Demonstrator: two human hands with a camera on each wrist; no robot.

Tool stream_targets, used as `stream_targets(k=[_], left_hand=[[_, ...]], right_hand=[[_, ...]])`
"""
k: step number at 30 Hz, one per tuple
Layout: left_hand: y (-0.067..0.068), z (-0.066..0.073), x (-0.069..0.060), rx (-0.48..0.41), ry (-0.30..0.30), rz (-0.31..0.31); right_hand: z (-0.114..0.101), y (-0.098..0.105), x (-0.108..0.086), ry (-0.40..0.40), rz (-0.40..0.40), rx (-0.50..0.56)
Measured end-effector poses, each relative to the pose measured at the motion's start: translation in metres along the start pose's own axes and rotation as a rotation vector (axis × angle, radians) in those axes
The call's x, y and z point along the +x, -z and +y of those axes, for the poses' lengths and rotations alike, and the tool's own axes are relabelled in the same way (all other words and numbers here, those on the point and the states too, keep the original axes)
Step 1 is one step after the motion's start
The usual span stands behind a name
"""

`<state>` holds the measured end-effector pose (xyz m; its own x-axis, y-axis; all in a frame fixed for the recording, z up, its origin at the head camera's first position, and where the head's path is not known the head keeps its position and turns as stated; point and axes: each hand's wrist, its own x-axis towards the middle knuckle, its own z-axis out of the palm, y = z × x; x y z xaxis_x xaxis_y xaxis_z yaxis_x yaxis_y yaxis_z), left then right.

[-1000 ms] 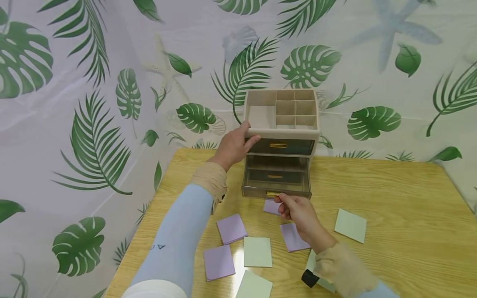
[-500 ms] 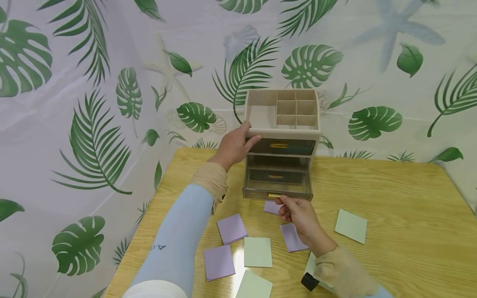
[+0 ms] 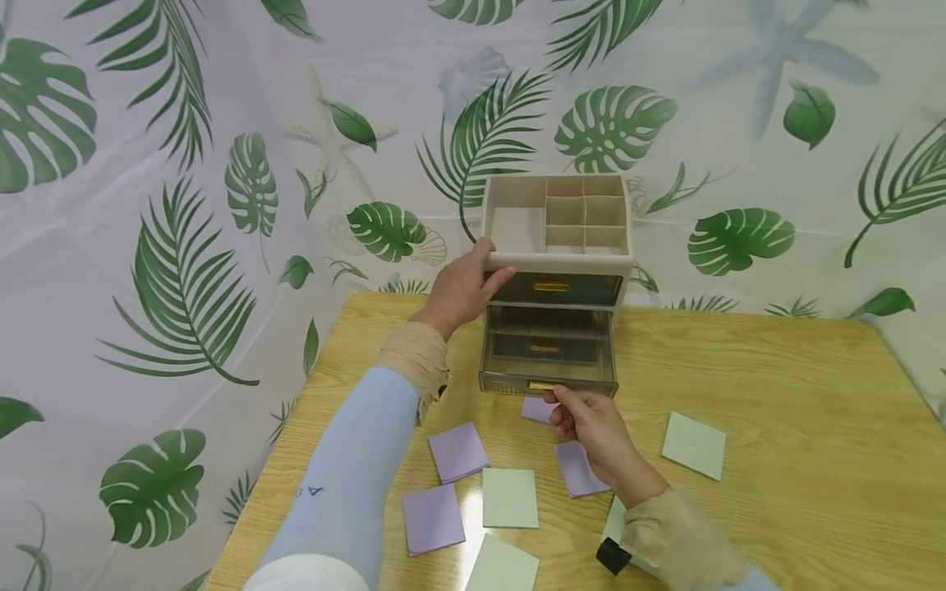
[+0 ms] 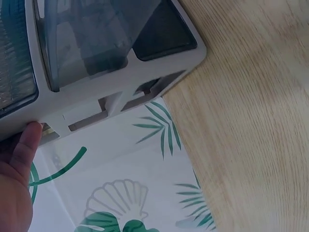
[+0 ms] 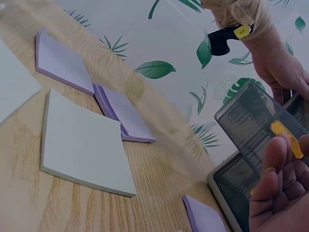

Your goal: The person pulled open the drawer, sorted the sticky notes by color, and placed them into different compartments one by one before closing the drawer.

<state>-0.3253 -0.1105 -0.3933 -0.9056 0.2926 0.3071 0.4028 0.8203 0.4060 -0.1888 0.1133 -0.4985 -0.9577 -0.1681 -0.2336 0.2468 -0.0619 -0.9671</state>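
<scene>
I see very little shift over the last second: the smoky drawer [image 3: 510, 382] sits a touch further out of the small cabinet [image 3: 557, 264] than at first, and about where it was half a second ago. For the work in hand, I read that as the pull slowing or pausing. The right hand [image 3: 594, 423] holds the gold handle [image 3: 540, 385] narrowly, between thumb and fingers. The left hand [image 3: 458, 291] grips the cabinet's front left corner, thumb across the upper drawer [image 3: 591, 290]; I judge it is bracing against the pull. The cabinet stands at the back of the table [image 3: 798, 427], before a leaf-print sheet [image 3: 532, 41].

From the head view I get the compartments of the top tray and the spread of purple pads [image 3: 433, 519] and green pads [image 3: 510, 498], but the right hand covers part of the handle. The right wrist view gives me more of that handle, the thickness of the pads and the lower drawer [image 5: 236, 181], which from the head I make out only through the clear drawer. Only the left wrist view shows me the cut-outs in the side wall [image 4: 63, 103] and a finger [image 4: 31, 137] against it; the right hand is out of its sight.
</scene>
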Motion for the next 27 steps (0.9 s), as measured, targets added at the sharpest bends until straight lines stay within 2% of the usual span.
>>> stream_targets(k=[5,10,14,17,20,22,24,27], left_hand=[[0.0,0.001,-0.001,-0.051,0.009,-0.03],[0.001,0.0,-0.006,-0.097,0.036,-0.064],[0.002,-0.004,-0.015,-0.145,0.056,-0.074],[0.002,-0.01,-0.023,-0.205,0.078,-0.041],[-0.001,-0.018,-0.032,-0.261,0.121,-0.007],[-0.002,-0.023,-0.04,-0.279,0.145,-0.003],[-0.004,-0.027,-0.049,-0.286,0.16,-0.021],[-0.006,-0.03,-0.064,-0.293,0.152,-0.058]], right_hand=[[-0.002,0.009,0.0,-0.003,-0.083,-0.073],[-0.004,0.021,-0.001,0.011,-0.18,-0.257],[-0.002,0.028,-0.002,0.026,-0.194,-0.402],[0.003,0.031,0.0,0.049,-0.196,-0.493],[0.01,0.035,0.004,0.11,-0.211,-0.65],[0.015,0.039,0.008,0.19,-0.206,-0.804],[0.02,0.043,0.012,0.294,-0.19,-0.948],[0.025,0.053,0.018,0.423,-0.132,-1.08]])
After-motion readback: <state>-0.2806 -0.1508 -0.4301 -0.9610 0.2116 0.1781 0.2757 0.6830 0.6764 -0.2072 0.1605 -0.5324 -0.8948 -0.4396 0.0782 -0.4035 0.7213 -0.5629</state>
